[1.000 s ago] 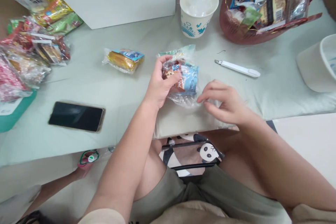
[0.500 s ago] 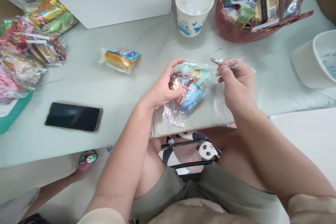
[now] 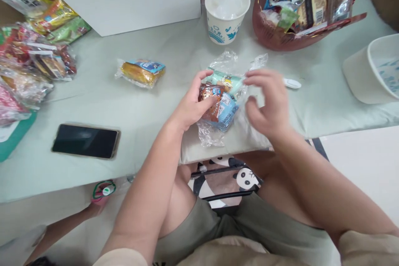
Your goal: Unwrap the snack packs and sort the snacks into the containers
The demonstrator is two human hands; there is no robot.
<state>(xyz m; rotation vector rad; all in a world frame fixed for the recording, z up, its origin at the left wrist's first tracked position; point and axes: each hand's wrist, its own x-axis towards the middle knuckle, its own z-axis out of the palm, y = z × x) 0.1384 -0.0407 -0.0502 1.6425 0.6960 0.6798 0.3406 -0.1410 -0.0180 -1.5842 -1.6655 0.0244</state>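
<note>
Near the table's front edge lies a clear plastic bag of small wrapped snacks (image 3: pixel 227 113), in brown, light blue and mint green packs. My left hand (image 3: pixel 195 106) grips its left side, thumb on the brown pack and fingers around the far side. Over the bag's right edge is my right hand (image 3: pixel 269 102), slightly blurred, its thumb and fingers apart with nothing seen between them. Crumpled clear film (image 3: pixel 258 62) shows just beyond its fingertips. A white handle (image 3: pixel 292 83) lies on the table behind that hand, which hides the rest of it.
A yellow wrapped snack (image 3: pixel 141 72) and a phone (image 3: pixel 86 140) lie to the left, with piled packets (image 3: pixel 46 58) farther out. At the back stand a white box (image 3: pixel 140 0), a paper cup (image 3: pixel 225 29) and a red snack basket (image 3: pixel 264 35). Another person's hand (image 3: pixel 99 200) is below the table at left.
My right hand has moved slightly left, and its pinch on the bag's edge has opened. The bag's far side now lies spread on the table. My left hand keeps its grip.
</note>
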